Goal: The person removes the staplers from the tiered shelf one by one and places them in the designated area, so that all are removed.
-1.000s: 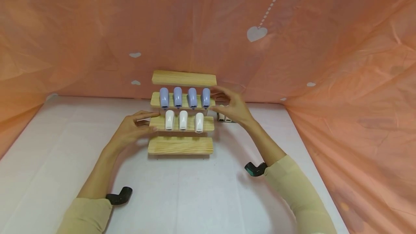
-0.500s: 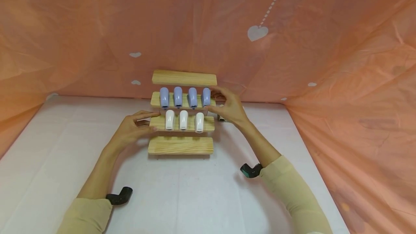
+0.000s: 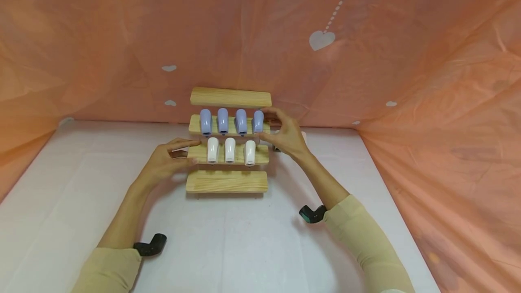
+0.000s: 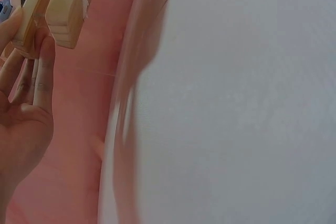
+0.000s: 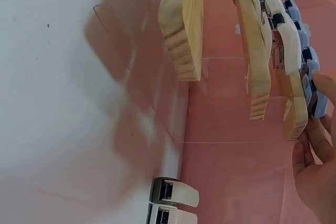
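A tiered wooden display stand (image 3: 226, 183) has clear side panels and several board steps. Lavender-blue mini staplers (image 3: 222, 121) line its second board from the top (image 3: 194, 125), and three white mini staplers (image 3: 229, 150) sit on the board below. My left hand (image 3: 164, 159) grips the left end of that lower board, thumb in front and fingers behind, as the left wrist view also shows. At the other side, my right hand (image 3: 289, 137) pinches the rightmost blue stapler (image 3: 258, 120), thumb at its front end and index finger at its back. In the right wrist view, other fingers reach beneath the board end (image 5: 296, 121).
More white staplers (image 5: 178, 193) stand on the white table (image 3: 252, 243) right of the stand, largely hidden behind my right hand in the head view. An orange-pink sheet with hearts (image 3: 321, 40) hangs behind the table and along its sides. The top board (image 3: 230, 97) bears no staplers.
My right hand has moved slightly left, and its thumb has come onto the front of the rightmost blue stapler. The left hand has kept its hold on the board.
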`<state>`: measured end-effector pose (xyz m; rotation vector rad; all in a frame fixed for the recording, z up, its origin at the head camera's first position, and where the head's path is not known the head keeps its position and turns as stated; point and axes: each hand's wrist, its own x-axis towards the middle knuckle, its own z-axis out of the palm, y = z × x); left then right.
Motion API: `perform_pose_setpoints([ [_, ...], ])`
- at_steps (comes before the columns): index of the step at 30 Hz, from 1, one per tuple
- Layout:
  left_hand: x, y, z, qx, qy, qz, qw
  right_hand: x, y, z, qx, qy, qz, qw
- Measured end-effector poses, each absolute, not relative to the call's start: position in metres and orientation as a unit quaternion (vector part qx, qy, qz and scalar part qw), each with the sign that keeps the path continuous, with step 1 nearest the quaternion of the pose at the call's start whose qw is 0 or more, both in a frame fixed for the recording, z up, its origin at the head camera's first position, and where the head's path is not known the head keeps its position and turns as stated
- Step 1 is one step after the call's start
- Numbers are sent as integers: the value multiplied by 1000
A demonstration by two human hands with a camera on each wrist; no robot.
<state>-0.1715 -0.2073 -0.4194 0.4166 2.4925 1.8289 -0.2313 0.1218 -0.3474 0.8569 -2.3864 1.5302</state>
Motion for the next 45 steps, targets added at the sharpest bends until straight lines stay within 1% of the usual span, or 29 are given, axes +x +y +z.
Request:
perform_pose_setpoints([
  [3, -171, -207, -419, 134, 798, 588, 12, -242, 126, -359, 295, -802, 512, 91],
  [14, -171, -208, -418, 127, 801, 584, 15, -239, 145, -362, 322, -793, 511, 77],
  [19, -171, -208, -417, 131, 799, 587, 18, -237, 156, -363, 308, -804, 504, 73],
  [26, -171, -209, -419, 142, 797, 588, 6, -234, 173, -365, 282, -806, 516, 59],
  [33, -170, -208, -417, 139, 796, 589, 11, -232, 186, -376, 254, -819, 512, 56],
  [40, -169, -209, -414, 135, 800, 585, 20, -230, 190, -388, 249, -817, 517, 55],
  [45, -169, -208, -413, 138, 802, 580, 18, -221, 189, -386, 230, -818, 526, 31],
])
